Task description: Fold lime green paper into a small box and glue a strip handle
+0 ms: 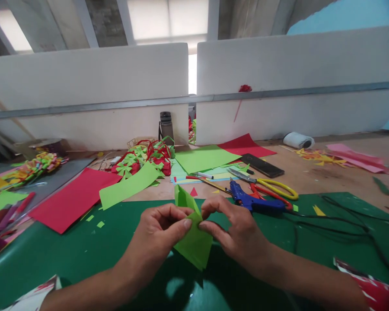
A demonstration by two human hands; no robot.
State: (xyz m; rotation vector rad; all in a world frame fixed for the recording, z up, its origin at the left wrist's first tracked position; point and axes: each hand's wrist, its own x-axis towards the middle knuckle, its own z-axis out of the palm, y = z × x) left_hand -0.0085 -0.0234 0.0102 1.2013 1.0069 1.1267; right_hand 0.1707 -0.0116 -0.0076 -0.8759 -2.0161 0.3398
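Note:
Between my hands, above the green mat [116, 255], is a folded piece of light-green paper [196, 246]. My left hand [162, 229] pinches its left side between thumb and fingers. With thumb and forefinger, my right hand [235, 229] grips the right edge near a fold. The upper part of the paper stands up as an open flap, and the lower part hangs to a point. Just beyond my right hand lies a blue glue gun [254, 198], with yellow-handled scissors [275, 186] behind it.
Red paper [74, 198] and a light-green strip [129, 188] lie at left. Behind them are red and green paper crafts [142, 157] and a bottle [166, 125]. A black phone [262, 165] rests at right. A black cord [337, 233] crosses the mat.

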